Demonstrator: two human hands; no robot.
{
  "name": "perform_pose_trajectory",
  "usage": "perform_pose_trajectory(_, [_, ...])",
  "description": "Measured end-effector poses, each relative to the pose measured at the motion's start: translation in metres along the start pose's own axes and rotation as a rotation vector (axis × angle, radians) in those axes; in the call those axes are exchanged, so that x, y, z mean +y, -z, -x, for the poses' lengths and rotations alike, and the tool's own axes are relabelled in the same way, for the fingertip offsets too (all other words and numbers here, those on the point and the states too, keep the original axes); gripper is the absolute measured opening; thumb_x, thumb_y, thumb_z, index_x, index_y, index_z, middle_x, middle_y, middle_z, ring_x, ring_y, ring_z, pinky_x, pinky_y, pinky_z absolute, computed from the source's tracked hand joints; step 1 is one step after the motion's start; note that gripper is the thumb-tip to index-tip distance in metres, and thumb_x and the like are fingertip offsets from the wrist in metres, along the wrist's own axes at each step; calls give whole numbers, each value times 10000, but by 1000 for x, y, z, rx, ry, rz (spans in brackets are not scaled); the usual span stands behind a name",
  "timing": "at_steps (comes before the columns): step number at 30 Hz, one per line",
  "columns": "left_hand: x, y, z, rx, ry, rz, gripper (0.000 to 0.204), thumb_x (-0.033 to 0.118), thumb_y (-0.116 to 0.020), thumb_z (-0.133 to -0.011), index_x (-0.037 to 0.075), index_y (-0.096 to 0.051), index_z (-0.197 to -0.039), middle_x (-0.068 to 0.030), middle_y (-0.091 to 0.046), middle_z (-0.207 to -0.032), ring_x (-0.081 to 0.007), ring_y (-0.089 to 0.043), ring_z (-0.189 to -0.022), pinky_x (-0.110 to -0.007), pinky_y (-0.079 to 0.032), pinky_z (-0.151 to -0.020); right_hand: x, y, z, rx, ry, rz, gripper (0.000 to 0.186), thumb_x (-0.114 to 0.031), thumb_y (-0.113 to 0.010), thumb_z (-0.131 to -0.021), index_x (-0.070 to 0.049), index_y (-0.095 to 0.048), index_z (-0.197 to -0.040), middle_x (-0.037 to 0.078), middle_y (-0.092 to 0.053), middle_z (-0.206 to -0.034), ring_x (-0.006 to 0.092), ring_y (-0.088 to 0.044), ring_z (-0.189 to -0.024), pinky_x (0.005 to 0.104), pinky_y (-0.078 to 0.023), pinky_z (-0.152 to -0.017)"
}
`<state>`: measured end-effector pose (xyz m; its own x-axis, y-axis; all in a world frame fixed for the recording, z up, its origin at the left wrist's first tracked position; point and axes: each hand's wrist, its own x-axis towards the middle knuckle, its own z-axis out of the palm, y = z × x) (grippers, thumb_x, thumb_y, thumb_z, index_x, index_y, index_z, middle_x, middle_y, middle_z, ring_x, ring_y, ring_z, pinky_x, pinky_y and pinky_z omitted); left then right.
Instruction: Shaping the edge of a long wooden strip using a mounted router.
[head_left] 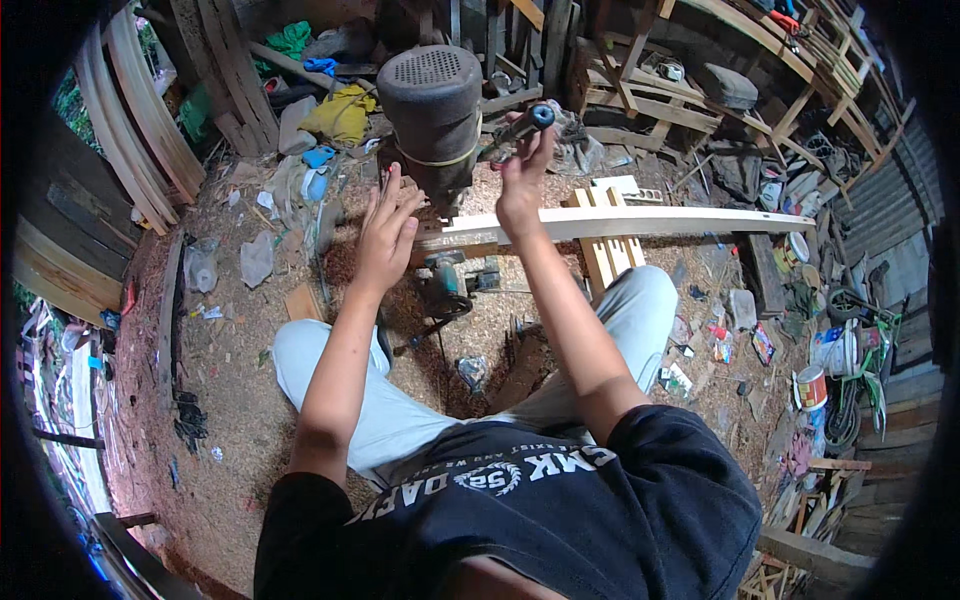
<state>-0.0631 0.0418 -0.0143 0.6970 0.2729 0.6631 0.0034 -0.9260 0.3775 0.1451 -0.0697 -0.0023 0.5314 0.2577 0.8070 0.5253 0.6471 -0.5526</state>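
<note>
Wooden slat point(640, 221): pale, lying across under the motor, running toward 3 o'clock.
Motor point(430, 110): dark, at 12 o'clock.
Right hand point(520, 185): wrapped around the lever handle point(522, 126).
Left hand point(385, 232): fingers spread wide, beside the motor.

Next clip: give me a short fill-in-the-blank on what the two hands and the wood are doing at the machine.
1. The right hand grips the machine's black ____.
2. The left hand rests with fingers spread beside the dark ____ housing.
3. The long pale strip of wood sticks out from the machine toward the person's ____ side.
4. The floor around the person's legs is covered in ____.

Missing words: handle; motor; right; sawdust
</note>
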Motion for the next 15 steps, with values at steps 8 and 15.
perform_pose_trajectory(8, [25, -23, 40, -24, 73, -5, 428, 292, -440, -1080, -11, -707, -1223, -160, -277, -1682, -375, -306, -1530, -561, -213, -1235, 55, 12, 38, -221, -61, 559, 630, -343, -483, -1047, -18, -360, -1572, 294, -169, -1665, 480, -217, -1527, 492, -225, -1233])
perform_pose_trajectory(15, [58, -41, 70, 115, 421, 292, 568, 375, -333, -1119, -45, -678, -1285, -160, -272, -1686, -335, -455, -1451, -375, -343, -1175, 63, 20, 27, -39, -53, 279, 638, -178, -493, -1026, -41, -277, -1610, 293, -319, -1620, 480, -336, -1481, 443, -333, -1179])
